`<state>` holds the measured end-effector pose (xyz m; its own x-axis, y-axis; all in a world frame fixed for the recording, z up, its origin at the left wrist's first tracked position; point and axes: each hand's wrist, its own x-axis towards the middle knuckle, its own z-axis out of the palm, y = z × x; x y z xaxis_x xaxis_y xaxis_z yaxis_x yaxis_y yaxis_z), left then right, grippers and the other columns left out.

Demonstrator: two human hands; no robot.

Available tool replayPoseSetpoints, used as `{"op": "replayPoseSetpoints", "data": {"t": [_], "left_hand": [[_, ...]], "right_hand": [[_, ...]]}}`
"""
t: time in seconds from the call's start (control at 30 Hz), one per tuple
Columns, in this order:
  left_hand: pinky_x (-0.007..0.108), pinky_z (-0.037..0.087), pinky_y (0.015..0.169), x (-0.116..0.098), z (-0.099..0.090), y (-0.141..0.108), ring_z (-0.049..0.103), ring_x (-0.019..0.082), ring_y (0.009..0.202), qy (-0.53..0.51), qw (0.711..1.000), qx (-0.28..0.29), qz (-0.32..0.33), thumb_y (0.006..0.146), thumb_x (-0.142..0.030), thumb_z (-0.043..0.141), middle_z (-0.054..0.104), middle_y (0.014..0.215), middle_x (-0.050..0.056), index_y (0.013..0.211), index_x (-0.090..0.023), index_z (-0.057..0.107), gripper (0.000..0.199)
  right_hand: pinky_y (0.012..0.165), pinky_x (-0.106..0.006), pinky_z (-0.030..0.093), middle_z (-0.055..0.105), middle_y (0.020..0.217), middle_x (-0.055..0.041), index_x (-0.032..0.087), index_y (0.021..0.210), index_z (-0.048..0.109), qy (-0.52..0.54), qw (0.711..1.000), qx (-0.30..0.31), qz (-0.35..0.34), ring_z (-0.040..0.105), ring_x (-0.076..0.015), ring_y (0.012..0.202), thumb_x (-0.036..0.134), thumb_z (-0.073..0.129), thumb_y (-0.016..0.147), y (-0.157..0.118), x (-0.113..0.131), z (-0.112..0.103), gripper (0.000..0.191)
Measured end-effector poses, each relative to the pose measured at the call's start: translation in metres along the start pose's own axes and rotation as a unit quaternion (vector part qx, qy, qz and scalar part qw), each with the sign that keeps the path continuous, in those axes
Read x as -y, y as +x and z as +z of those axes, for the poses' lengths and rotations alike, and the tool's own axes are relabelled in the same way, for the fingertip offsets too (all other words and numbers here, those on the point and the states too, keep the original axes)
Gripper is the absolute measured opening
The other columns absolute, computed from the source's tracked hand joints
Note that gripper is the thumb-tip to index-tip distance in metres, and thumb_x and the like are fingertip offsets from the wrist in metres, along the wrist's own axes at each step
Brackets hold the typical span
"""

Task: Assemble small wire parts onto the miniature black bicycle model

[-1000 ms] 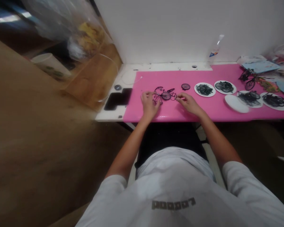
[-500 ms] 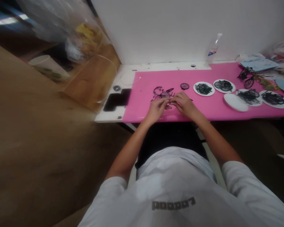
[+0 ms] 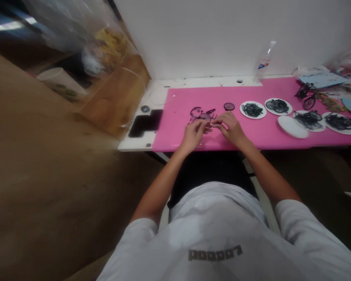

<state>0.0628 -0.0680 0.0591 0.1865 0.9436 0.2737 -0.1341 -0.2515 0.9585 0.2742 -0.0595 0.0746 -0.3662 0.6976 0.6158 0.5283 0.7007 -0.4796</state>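
The right hand (image 3: pixel 230 128) has a narrow grip on a small dark part (image 3: pixel 218 123). The left hand (image 3: pixel 194 134) brings its fingertips close beside it, its grip narrow too; whether it holds the part as well, I cannot tell. The part is above the pink sheet, near the sheet's front edge. Just beyond the hands lie dark bicycle-like pieces (image 3: pixel 204 116), partly covered by the fingers. A small wheel (image 3: pixel 229 106) lies apart, farther back.

To the right are four plates of dark parts (image 3: pixel 253 110); a white disc (image 3: pixel 293 127) overlaps one of them. Behind these stands a small dark bicycle (image 3: pixel 307 95), near papers (image 3: pixel 321 80) and a clear bottle (image 3: pixel 265 62).

The pink sheet (image 3: pixel 251 138) covers most of a white tabletop (image 3: pixel 128 143), whose bare left end carries black flat objects (image 3: pixel 146 123). A pale wall (image 3: pixel 207 39) rises behind; plastic bags (image 3: pixel 108 45) crowd the far left.
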Motion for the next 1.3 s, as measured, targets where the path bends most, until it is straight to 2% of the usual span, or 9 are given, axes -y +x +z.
{"op": "replayPoseSetpoints", "data": {"t": [0.3,0.67,0.8,1.03,1.2,1.3], "left_hand": [[0.037,0.067,0.092,0.008,0.0,-0.001,0.081,0.022,0.092,0.05,0.997,0.024,0.05,0.102,-0.063,0.07,0.082,0.096,0.01,0.107,-0.018,0.08,0.047],[0.035,0.063,0.092,0.008,0.0,-0.001,0.079,0.021,0.092,0.04,0.998,0.006,0.044,0.1,-0.057,0.077,0.082,0.096,0.01,0.105,-0.018,0.083,0.04],[0.034,0.064,0.088,0.011,-0.001,0.001,0.08,0.02,0.091,0.069,0.994,0.012,0.082,0.103,-0.059,0.071,0.082,0.097,0.01,0.106,-0.018,0.082,0.042],[0.033,0.062,0.084,0.01,-0.005,0.003,0.078,0.019,0.092,0.182,0.971,0.012,0.154,0.108,-0.056,0.065,0.083,0.098,0.009,0.105,-0.021,0.083,0.04],[0.036,0.064,0.085,0.015,-0.006,0.004,0.078,0.021,0.094,0.193,0.964,0.01,0.18,0.098,-0.054,0.081,0.084,0.106,0.011,0.111,-0.023,0.085,0.034],[0.037,0.064,0.086,0.016,-0.006,0.004,0.078,0.021,0.093,0.19,0.964,0.005,0.186,0.096,-0.05,0.084,0.084,0.105,0.011,0.11,-0.023,0.086,0.031]], "right_hand": [[0.104,-0.057,0.05,0.075,0.1,-0.0082,0.031,0.107,0.079,-0.003,1.0,0.001,-0.019,0.064,-0.032,0.103,0.05,0.055,0.114,0.001,-0.003,0.0,0.032],[0.103,-0.056,0.051,0.076,0.101,-0.0082,0.029,0.104,0.076,-0.013,1.0,-0.002,-0.021,0.064,-0.032,0.104,0.045,0.059,0.113,0.0,-0.005,0.0,0.025],[0.101,-0.055,0.053,0.076,0.099,-0.0078,0.028,0.103,0.075,-0.024,0.999,-0.017,-0.033,0.065,-0.031,0.102,0.043,0.059,0.113,0.0,-0.009,0.003,0.025],[0.096,-0.051,0.053,0.076,0.096,-0.0077,0.026,0.103,0.073,-0.031,0.996,-0.058,-0.067,0.065,-0.0299,0.098,0.042,0.068,0.11,-0.003,-0.014,0.007,0.018],[0.096,-0.052,0.053,0.075,0.095,-0.0074,0.025,0.101,0.072,-0.027,0.995,-0.073,-0.057,0.065,-0.0297,0.098,0.037,0.068,0.11,-0.003,-0.014,0.008,0.015],[0.094,-0.051,0.053,0.076,0.094,-0.007,0.025,0.1,0.072,-0.031,0.994,-0.087,-0.064,0.065,-0.0291,0.097,0.036,0.067,0.11,-0.004,-0.014,0.009,0.016]]}}
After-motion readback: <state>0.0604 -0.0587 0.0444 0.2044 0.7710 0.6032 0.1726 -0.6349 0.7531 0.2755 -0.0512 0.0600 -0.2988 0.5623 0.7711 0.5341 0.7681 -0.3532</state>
